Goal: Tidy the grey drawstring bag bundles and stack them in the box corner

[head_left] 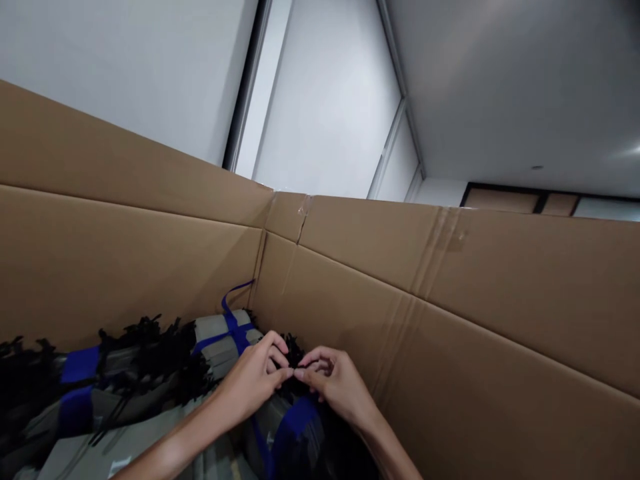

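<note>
My left hand and my right hand meet with their fingertips almost touching, thumbs and fingers pinched. Whatever lies between them is too small to make out, though black fringe shows just behind the fingers. Below the hands is a dark bundle with a blue strap around it. Farther back, near the box corner, a grey folded bundle has crossed blue straps, one loose end rising against the cardboard.
Tall cardboard walls surround the bundles and meet at a corner ahead. On the left lies another black-fringed bundle with a blue strap. Flat grey material lies in front. White panels stand beyond the box.
</note>
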Tool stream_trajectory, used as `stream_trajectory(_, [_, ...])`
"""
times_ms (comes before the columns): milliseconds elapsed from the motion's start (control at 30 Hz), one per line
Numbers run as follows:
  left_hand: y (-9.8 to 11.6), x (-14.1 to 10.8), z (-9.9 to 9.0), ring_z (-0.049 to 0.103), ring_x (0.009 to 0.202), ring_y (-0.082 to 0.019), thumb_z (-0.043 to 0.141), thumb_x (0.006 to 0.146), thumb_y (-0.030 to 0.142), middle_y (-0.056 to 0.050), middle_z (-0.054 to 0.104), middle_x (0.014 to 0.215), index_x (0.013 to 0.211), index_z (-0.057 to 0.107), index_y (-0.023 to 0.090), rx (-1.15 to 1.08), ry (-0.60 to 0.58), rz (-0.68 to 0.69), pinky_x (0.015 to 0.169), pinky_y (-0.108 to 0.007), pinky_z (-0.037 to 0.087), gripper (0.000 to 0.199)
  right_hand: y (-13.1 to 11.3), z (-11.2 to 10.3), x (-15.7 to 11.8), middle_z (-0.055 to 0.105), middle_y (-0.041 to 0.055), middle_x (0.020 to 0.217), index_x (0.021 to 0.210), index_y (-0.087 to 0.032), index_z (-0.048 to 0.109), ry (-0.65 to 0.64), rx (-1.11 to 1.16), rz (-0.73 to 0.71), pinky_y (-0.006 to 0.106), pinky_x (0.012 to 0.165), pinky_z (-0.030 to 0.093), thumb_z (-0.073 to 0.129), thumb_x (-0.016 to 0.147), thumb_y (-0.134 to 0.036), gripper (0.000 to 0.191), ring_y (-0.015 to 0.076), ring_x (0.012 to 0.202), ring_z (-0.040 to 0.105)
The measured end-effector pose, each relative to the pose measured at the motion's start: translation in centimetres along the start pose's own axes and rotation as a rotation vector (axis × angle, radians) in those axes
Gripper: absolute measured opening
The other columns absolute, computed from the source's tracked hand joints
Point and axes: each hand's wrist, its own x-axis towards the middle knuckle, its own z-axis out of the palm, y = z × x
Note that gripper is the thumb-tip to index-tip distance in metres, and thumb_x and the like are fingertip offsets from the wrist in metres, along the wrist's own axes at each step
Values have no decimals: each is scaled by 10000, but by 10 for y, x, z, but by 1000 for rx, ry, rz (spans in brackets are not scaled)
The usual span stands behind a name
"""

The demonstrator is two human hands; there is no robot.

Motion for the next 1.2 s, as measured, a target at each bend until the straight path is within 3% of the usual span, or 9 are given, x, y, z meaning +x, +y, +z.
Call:
stream_trajectory(167, [-1,-3,-7,676,656,-204,582,887,323,-17,693,831,922,636,229,118,65,39,651,-312,489,114,-1,-1,-2,669,9,716,916,-163,750,-4,-41,-26,226,524,397,852,759,-525,407,132,623,548])
stream_trajectory(367, [4,-20,-9,668,1001,-285,536,912,276,-94,707,1044,939,781,235,257,34,169,897,-388,474,250,-14,-2,2,685,10,733,916,-166,785,-56,-90,-60,235,558,448,811,813,-383,241,136,631,572])
stream_trajectory(500, [12,-33,-9,697,893,-269,527,883,245,-80,747,927,941,776,211,277,3,92,826,-368,489,257,-24,-1,9,681,-8,699,877,-168,787,-99,-137,-81,220,555,442,808,813,-245,102,119,594,566])
stream_trajectory(667, [24,-50,-5,702,803,-229,538,871,324,-36,772,868,856,773,241,179,-47,3,752,-315,498,250,-37,-2,15,684,-21,653,865,-169,794,-174,-206,-81,210,553,449,815,832,-201,51,120,566,611])
stream_trajectory(833, [12,-44,6,700,734,-221,645,816,428,-33,754,858,980,699,227,-51,143,-77,674,-301,523,265,-53,5,23,704,-35,653,792,-183,785,-238,-282,-108,195,561,435,818,765,-107,88,121,608,634])
stream_trajectory(900, [6,-37,7,700,738,-222,718,782,448,-40,768,877,1007,710,211,-139,149,-85,672,-300,527,327,-58,11,24,704,-37,636,749,-184,771,-239,-306,-119,195,557,422,783,726,-42,145,127,619,645])
stream_trajectory(967, [3,-31,6,670,705,-215,758,753,434,-25,746,776,878,722,204,-163,130,-96,655,-293,498,265,-60,16,22,705,-35,628,738,-184,765,-230,-311,-133,196,567,431,769,708,-21,166,135,635,668])
stream_trajectory(1067, [1,-28,1,658,678,-212,768,762,469,-23,726,685,761,724,195,-184,115,-128,651,-297,484,278,-53,19,15,763,-4,740,901,-182,793,-190,-262,-146,197,598,485,791,820,-152,86,147,676,718])
stream_trajectory(1200, [-1,-33,-3,762,760,-259,812,746,578,-67,801,791,917,781,172,-260,84,-198,745,-360,593,441,-31,11,6,793,47,864,1073,-154,780,-144,-207,-124,214,629,534,633,990,-208,177,152,711,742])
